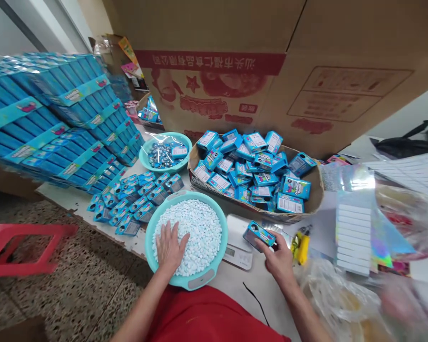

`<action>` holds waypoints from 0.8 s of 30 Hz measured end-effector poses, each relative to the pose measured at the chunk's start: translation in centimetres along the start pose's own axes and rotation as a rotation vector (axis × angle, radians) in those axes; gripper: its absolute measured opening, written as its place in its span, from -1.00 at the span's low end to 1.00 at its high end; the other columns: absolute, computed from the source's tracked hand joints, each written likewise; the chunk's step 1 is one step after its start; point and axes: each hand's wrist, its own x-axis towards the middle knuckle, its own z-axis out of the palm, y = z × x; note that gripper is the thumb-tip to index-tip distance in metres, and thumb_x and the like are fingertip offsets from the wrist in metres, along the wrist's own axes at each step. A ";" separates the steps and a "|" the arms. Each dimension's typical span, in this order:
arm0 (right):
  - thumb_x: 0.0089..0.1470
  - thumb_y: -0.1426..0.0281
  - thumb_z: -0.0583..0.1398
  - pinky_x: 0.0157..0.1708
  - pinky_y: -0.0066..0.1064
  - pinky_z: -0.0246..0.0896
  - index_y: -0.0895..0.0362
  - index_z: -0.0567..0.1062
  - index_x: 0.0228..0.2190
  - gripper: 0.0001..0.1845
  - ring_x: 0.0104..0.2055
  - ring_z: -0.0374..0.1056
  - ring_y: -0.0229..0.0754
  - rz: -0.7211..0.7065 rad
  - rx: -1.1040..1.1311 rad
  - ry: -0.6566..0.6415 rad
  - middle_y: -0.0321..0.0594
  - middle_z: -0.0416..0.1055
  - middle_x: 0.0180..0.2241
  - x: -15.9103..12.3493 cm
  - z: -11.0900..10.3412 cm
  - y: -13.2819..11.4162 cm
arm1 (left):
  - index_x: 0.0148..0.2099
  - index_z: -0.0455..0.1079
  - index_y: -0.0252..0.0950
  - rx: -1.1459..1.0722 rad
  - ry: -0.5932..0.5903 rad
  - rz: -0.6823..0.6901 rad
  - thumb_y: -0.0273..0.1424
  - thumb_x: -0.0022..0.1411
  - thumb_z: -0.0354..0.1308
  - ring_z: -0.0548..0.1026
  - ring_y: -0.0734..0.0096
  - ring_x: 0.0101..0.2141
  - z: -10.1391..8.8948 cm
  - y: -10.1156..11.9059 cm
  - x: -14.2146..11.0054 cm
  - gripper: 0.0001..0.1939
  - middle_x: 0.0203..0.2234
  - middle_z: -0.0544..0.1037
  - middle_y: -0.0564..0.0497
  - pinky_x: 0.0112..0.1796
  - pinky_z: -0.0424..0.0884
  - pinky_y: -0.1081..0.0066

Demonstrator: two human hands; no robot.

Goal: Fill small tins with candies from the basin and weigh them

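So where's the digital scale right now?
In the head view, the white scale sits between the bowl of white pellets and the right hand, just right of centre.

Along the far side of the tabletop [262, 304], a big brown carton [278, 102] bears a red band [214, 62] with upside-down Chinese characters that seem to read 汕头市福仁食品有限公司; below it are an outlined star [192, 82] and red lettering too faint to make out. The small blue boxes [296, 187] have bright brand lettering and white print panels, neither legible. Lettering on the stacked blue trays [73, 95] at the tabletop's left end and digits on the scale [240, 256] near the front edge cannot be read.
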 end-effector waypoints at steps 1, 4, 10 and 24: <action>-0.20 0.08 0.29 -0.28 -0.24 0.29 0.12 0.43 -0.25 -0.50 -0.30 0.35 -0.09 0.021 0.013 0.009 -0.19 0.42 -0.31 0.1 0.3 0.5 | 0.20 0.18 -0.35 0.040 0.004 0.000 -0.14 0.24 -0.05 -0.01 -0.04 0.23 0.3 0.2 0.1 -0.43 0.21 0.13 -0.26 0.13 -0.04 -0.09; -0.21 0.09 0.29 -0.30 -0.25 0.29 0.13 0.40 -0.26 -0.50 -0.32 0.35 -0.10 0.025 0.059 0.021 -0.19 0.42 -0.32 0.2 2.2 1.5 | 0.21 0.17 -0.38 0.091 0.024 0.044 -0.11 0.25 -0.09 0.04 -0.01 0.21 1.0 0.9 1.2 -0.40 0.20 0.16 -0.29 0.13 -0.02 -0.04; -0.14 0.09 0.26 -0.24 -0.19 0.29 0.15 0.38 -0.24 -0.51 -0.24 0.35 -0.06 -0.105 0.018 -0.005 -0.13 0.40 -0.26 0.3 4.6 1.1 | 0.06 0.35 -0.32 0.101 0.029 0.123 -0.11 0.21 -0.03 0.22 -0.03 0.08 1.2 2.8 4.2 -0.51 0.07 0.33 -0.23 0.00 0.21 0.06; 0.01 0.14 0.15 -0.16 -0.15 0.27 0.14 0.44 -0.19 -0.61 -0.17 0.34 -0.04 -0.460 -0.279 -0.012 -0.07 0.41 -0.21 12.4 -0.9 -6.7 | -0.33 0.45 -0.22 -0.497 -0.111 -0.164 -0.24 0.03 0.14 0.45 0.25 -0.33 0.6 3.0 5.4 -0.81 -0.43 0.50 0.00 -0.29 0.30 0.38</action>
